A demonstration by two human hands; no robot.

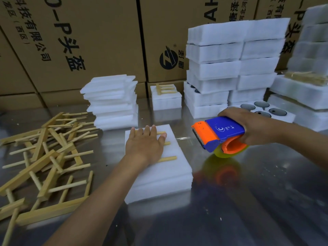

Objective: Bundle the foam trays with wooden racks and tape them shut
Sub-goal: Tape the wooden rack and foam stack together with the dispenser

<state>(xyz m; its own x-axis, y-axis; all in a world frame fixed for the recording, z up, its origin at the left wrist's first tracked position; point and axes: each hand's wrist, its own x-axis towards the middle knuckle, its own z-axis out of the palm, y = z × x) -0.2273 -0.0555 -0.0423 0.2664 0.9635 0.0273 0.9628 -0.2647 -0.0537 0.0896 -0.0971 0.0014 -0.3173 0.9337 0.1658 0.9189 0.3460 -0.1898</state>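
On the near left of the shiny metal table [248, 201] lies a loose pile of wooden racks [44, 157], crossing each other in many directions.

In the middle stands the foam tray bundle [159, 174], a white stack of foam layers with 1 wooden rack [167, 158] lying on its top; 3 of its pegs show to the right of the hand. The left hand [144, 144] lies flat on this rack and the foam, with the fingers straight and only slightly spread, pressing down.

To the right of the bundle, and apart from it, the right hand [252, 128] grips the blue and orange tape dispenser [218, 134] with the fingers curled around its body. The yellowish tape roll [230, 150] sits under it, just above the table, and the toothed orange end points to the bundle.

Farther left, a stack of flat foam sheets [111, 102] stands behind the bundle. Beside it, in the far middle, a small foam block [166, 100] carries another rack [164, 88]. On the far right rise tall stacks of foam trays [230, 64], and 1 open tray [262, 109] shows round dark holes. Cardboard boxes [88, 41] with printed characters form the wall behind.
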